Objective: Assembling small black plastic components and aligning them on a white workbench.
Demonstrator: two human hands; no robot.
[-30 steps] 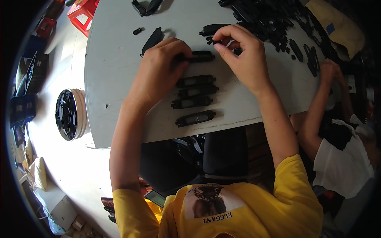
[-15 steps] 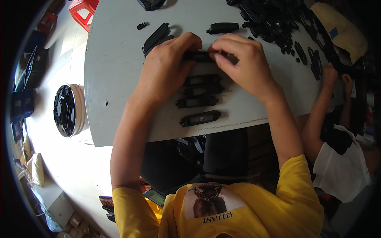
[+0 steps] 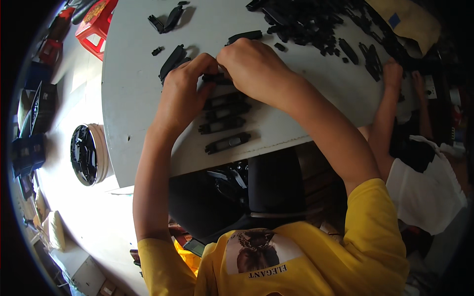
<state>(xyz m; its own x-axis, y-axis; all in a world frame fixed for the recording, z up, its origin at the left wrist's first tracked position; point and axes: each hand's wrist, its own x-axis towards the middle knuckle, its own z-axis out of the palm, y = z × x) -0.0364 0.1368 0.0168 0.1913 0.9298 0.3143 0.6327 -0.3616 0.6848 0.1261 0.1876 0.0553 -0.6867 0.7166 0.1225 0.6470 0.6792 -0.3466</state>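
Table [image 3: 136,98]: carries a row [image 3: 222,125] of four black pieces near its edge, long axes roughly crosswise. Right hand [image 3: 249,66]: fingers curled, tips hidden; grip cannot be told. Left hand [image 3: 183,88]: closed on a dark part [image 3: 212,79]. Part: between both hands, just beyond the row, long axis left to right; neither hand clearly nearer.

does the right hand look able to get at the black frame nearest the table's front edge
Probably yes: nothing covers that black frame, and bare tabletop lies on its right, though the right hand is at another black part.
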